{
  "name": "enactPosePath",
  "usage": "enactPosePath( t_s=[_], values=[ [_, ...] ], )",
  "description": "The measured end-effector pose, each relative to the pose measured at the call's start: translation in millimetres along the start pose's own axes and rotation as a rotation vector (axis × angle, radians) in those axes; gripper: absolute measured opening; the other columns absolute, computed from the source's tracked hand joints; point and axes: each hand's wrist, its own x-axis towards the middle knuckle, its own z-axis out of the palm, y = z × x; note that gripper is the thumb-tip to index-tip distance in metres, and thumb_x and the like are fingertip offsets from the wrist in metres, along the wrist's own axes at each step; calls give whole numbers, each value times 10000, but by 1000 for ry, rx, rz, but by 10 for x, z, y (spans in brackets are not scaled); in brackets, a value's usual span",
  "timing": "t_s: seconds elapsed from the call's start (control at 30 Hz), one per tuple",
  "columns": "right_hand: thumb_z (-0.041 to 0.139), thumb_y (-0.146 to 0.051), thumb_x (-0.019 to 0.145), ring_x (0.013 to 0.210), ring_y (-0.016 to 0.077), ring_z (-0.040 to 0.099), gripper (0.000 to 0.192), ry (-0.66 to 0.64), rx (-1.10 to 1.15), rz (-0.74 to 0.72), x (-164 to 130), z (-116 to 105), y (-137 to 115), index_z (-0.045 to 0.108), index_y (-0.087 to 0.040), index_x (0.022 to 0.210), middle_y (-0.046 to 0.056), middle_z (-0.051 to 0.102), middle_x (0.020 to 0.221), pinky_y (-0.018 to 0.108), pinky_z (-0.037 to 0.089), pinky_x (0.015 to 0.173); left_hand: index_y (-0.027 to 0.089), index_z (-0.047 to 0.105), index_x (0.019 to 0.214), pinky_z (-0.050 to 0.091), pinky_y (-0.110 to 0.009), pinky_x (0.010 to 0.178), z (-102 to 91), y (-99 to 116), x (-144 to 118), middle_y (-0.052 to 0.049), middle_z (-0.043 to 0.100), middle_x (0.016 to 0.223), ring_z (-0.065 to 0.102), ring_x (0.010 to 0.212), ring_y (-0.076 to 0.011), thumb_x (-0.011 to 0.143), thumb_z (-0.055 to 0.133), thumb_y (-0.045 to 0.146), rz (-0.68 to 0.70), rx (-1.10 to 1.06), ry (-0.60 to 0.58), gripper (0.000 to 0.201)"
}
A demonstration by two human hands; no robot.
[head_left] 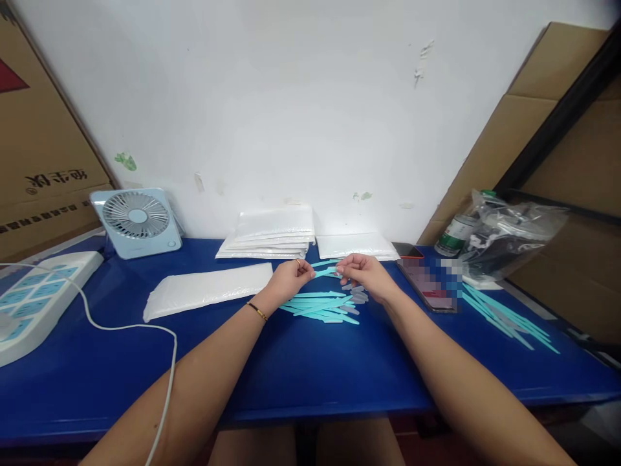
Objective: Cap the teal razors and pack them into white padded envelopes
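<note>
A thin teal strip (326, 271) is held level between both hands, just above the blue counter (301, 362) and near its far middle. The left hand (290, 278) pinches one end with its fingers (306, 270) drawn together on it; a ring sits on one finger and a slim bracelet (257, 312) on the wrist. The right hand (363, 272) pinches the other end, fingers curled narrowly around it.

Directly beneath the hands lies a loose pile of teal strips (317, 307), fanned across the counter, with a few small grey pieces (356, 296) touching its right edge under the right hand. Just behind the hands, against the wall, stands a stack of white padded bags (272, 234), with a further flat white bag (354, 246) beside it on the right. Another white bag (208, 288) lies alone to the left of the left hand.

To the right, a phone (429, 281) lies flat near the right forearm. Beyond it, a clear plastic bag (509, 236) holds dark contents that cannot be made out, and a small white bottle (453, 236) leans beside it. A second bunch of teal strips (507, 317) lies spread near the counter's right edge.

On the far left stand a small pale-blue desk fan (138, 221) and a white power strip (33, 298), whose cable (145, 330) loops across the counter. Cardboard boxes lean at both sides.
</note>
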Motion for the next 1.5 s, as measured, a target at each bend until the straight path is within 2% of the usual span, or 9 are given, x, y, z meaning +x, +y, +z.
enactPosePath(
  t_s=[0.1,0.2,0.3,0.43,0.87,1.17,1.3,1.4,1.5],
  values=[
    [672,-464,704,591,131,599,378,97,-157,-20,42,-109,31,651,-167,938,30,655,703,212,389,468,205,618,981,433,-282,738,-35,62,-43,-47,635,964,574,864,-193,763,591,391,79,173,90,288],
    [648,-431,715,617,128,555,326,164,-497,-103,55,-270,52,693,-185,924,32,649,763,241,414,550,221,653,888,430,-274,692,-51,100,-93,-37,642,919,586,825,-199,740,607,440,118,241,-93,268],
    [663,-357,685,627,126,530,197,-25,-706,-96,25,-363,66,714,-190,777,22,639,770,238,405,568,220,673,763,409,-255,612,-29,104,-124,-28,658,826,591,748,-187,732,602,409,94,224,-241,204],
    [674,-281,647,651,131,544,108,-152,-802,-49,-4,-360,91,698,-200,714,9,648,762,227,394,573,209,652,676,367,-246,513,0,95,-125,-27,665,751,579,641,-168,737,576,338,2,182,-250,161],
    [662,-448,694,599,114,494,307,-192,-427,-36,-33,-327,-32,651,-154,781,-1,584,661,232,389,552,185,642,728,346,-242,504,-35,-30,-21,-26,653,702,579,639,-163,751,564,387,-77,167,-97,218],
    [659,-430,713,594,114,518,279,-182,-358,-96,-21,-152,4,669,-166,804,6,623,692,234,403,559,201,645,827,411,-260,625,-14,88,-41,-24,657,789,591,737,-175,795,539,370,43,190,-63,201],
    [621,-420,735,624,138,542,291,23,-494,-128,38,-274,13,690,-169,865,14,643,693,253,417,590,209,632,972,417,-302,773,-48,250,-126,-62,625,1014,551,970,-233,760,597,439,129,289,101,315],
    [593,-365,751,672,163,566,251,186,-710,-121,51,-501,21,712,-191,887,23,661,709,266,420,622,222,643,903,412,-281,698,-47,342,-206,-41,635,931,574,879,-216,719,614,550,224,277,-104,377],
    [631,-291,701,648,163,575,155,140,-867,-20,16,-683,31,717,-191,783,31,670,697,255,411,587,215,652,842,381,-257,610,2,347,-242,-18,650,808,590,747,-187,663,673,534,266,289,-302,367]
  ],
)
